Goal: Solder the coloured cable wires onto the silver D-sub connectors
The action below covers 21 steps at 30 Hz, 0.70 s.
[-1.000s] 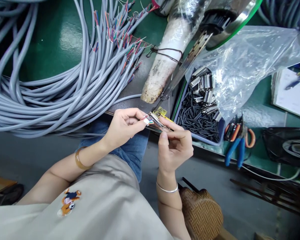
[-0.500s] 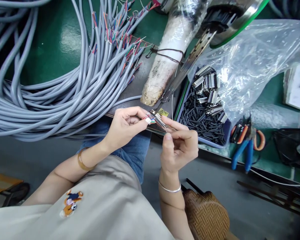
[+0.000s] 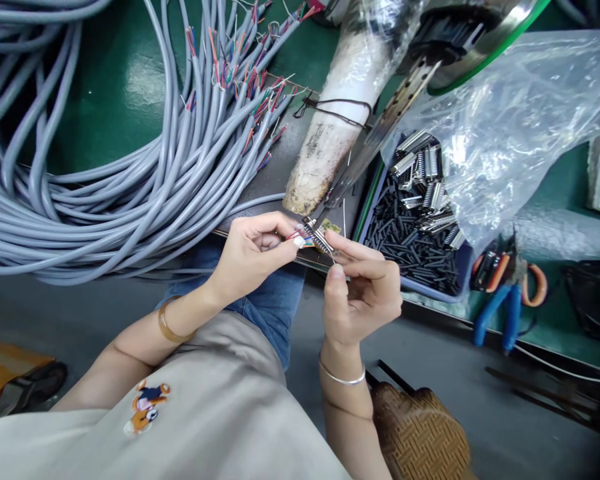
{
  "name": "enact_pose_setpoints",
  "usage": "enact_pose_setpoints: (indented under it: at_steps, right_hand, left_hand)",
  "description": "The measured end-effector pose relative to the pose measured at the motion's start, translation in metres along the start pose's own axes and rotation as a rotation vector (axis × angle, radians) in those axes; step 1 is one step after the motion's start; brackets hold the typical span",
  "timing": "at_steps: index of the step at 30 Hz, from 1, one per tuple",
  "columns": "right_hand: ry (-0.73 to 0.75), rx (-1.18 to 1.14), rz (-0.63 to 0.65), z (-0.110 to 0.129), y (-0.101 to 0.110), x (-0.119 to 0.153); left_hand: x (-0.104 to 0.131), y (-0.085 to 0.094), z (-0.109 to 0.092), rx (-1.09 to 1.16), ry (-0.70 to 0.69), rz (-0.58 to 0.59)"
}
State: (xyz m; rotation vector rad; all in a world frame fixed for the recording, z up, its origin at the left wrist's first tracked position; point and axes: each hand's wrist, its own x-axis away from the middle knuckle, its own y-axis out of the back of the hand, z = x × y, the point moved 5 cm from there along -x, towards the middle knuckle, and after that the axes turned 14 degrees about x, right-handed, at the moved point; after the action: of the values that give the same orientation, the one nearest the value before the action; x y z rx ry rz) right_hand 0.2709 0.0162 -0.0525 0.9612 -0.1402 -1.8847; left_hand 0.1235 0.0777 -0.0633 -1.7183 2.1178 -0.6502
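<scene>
Your left hand [image 3: 253, 252] pinches coloured wires [image 3: 295, 235] against the connector [image 3: 319, 239], which sits between your two grips; your right hand [image 3: 363, 293] pinches a thin strand [image 3: 333, 259] at its end. Beyond your right grip stands the tray [image 3: 466, 277], then blue-handled pliers [image 3: 513, 312].

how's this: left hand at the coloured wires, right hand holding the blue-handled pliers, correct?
Not the pliers: in the head view they lie right of the bin; the right hand is at a connector. The left hand is at the coloured wires.
</scene>
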Motion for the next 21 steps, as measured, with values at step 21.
enact_pose_setpoints:
  at_steps: [21]
  right_hand:
    - [-0.007,-0.013,0.000,0.0000,-0.0002,-0.0002]
  left_hand:
    - [0.0024,0.0026,0.0009,0.040,0.001,-0.006]
